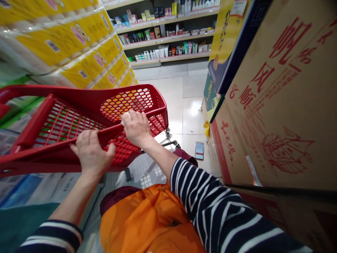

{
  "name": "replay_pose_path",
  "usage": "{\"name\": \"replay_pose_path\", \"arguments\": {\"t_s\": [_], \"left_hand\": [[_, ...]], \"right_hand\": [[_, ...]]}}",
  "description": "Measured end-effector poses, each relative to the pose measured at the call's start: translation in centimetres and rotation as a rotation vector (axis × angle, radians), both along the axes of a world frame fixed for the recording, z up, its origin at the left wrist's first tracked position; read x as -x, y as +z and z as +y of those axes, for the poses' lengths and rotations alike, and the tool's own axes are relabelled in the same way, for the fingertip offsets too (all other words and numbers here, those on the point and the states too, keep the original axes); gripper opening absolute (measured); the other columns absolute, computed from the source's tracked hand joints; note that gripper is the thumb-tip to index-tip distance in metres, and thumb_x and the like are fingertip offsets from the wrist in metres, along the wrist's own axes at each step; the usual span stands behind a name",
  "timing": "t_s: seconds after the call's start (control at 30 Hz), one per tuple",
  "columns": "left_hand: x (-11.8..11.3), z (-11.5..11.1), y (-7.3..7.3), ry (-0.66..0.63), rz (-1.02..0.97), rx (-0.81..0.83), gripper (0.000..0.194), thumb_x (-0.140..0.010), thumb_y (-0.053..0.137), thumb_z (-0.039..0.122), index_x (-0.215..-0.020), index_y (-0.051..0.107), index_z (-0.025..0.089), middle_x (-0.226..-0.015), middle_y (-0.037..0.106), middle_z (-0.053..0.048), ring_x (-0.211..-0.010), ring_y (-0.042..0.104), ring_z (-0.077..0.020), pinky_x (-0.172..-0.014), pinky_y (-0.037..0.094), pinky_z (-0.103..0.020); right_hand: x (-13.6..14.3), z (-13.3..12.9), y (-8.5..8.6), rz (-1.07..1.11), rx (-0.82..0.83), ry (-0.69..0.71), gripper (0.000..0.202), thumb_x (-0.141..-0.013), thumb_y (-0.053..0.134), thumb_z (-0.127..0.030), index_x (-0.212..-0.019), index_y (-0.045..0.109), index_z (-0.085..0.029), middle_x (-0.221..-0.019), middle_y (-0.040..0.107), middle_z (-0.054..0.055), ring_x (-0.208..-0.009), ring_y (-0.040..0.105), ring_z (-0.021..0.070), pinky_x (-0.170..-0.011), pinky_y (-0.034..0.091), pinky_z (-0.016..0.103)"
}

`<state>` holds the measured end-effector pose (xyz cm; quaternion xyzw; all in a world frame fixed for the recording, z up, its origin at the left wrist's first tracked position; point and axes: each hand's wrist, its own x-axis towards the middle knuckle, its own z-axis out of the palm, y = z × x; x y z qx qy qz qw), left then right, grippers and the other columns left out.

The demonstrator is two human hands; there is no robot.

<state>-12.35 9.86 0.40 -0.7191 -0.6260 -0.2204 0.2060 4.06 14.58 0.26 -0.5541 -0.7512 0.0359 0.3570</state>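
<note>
A red plastic shopping cart (50,160) with mesh walls stands at the left, its basket empty where it shows. My left hand (92,153) rests on the cart's near rim, its fingers bent over the edge and its thumb apart. Farther along the same rim, my right hand (137,128) is closed around a crumpled white tissue (126,116), of which only a bit shows beside the fingers, and it touches the rim.
Yellow tissue packs (65,45) are stacked behind the cart. Large cardboard boxes (286,91) line the right side. A phone (199,151) lies on the tiled floor (171,84). Shelves (181,38) of toiletries stand ahead.
</note>
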Motion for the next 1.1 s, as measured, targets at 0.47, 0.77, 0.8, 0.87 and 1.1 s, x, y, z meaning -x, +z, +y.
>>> {"name": "replay_pose_path", "arguments": {"t_s": [0.47,0.77,0.8,0.87,1.1], "left_hand": [[-0.3,-0.4,0.4,-0.006,-0.024,0.017,0.064,-0.070,0.053,0.043,-0.125,0.047,0.010,-0.125,0.048,-0.016,-0.123,0.038,-0.0324,-0.106,0.024,-0.049],[-1.9,0.1,0.4,0.042,-0.032,0.105,0.060,-0.072,0.052,0.040,-0.124,0.047,0.011,-0.125,0.047,-0.017,-0.124,0.036,-0.0331,-0.106,0.020,-0.051],[-2.2,0.0,0.4,0.050,-0.036,0.132,0.060,-0.073,0.052,0.038,-0.126,0.045,0.011,-0.128,0.045,-0.017,-0.126,0.035,-0.0329,-0.107,0.018,-0.051],[-2.6,-0.4,0.6,0.044,-0.023,0.171,0.062,-0.074,0.051,0.034,-0.130,0.041,0.010,-0.133,0.043,-0.019,-0.129,0.031,-0.0329,-0.107,0.015,-0.053],[2.2,-2.2,2.9,0.132,0.066,0.199,0.067,-0.074,0.049,0.026,-0.138,0.032,0.012,-0.148,0.027,-0.016,-0.137,0.019,-0.0293,-0.109,0.007,-0.056]], "right_hand": [[-1.6,-0.7,-1.1,0.053,0.054,0.006,0.033,-0.089,0.044,-0.026,-0.122,0.049,-0.028,-0.131,0.046,0.002,-0.117,0.040,0.0196,-0.110,0.012,0.045],[-8.7,1.7,-3.4,0.199,-0.018,-0.300,0.035,-0.087,0.039,-0.019,-0.117,0.056,-0.021,-0.126,0.050,0.007,-0.119,0.040,0.0218,-0.108,0.017,0.048],[-8.6,1.7,-3.5,0.197,-0.036,-0.320,0.036,-0.087,0.038,-0.019,-0.118,0.056,-0.020,-0.128,0.049,0.009,-0.121,0.039,0.0223,-0.107,0.019,0.047],[-7.3,1.4,-3.4,0.168,-0.069,-0.326,0.038,-0.086,0.038,-0.018,-0.120,0.055,-0.018,-0.133,0.045,0.011,-0.125,0.035,0.0237,-0.106,0.022,0.046],[-5.0,-0.3,-3.3,-0.045,-0.055,-0.207,0.044,-0.087,0.037,-0.019,-0.130,0.047,-0.018,-0.140,0.040,0.011,-0.130,0.031,0.0253,-0.106,0.023,0.046]]}}
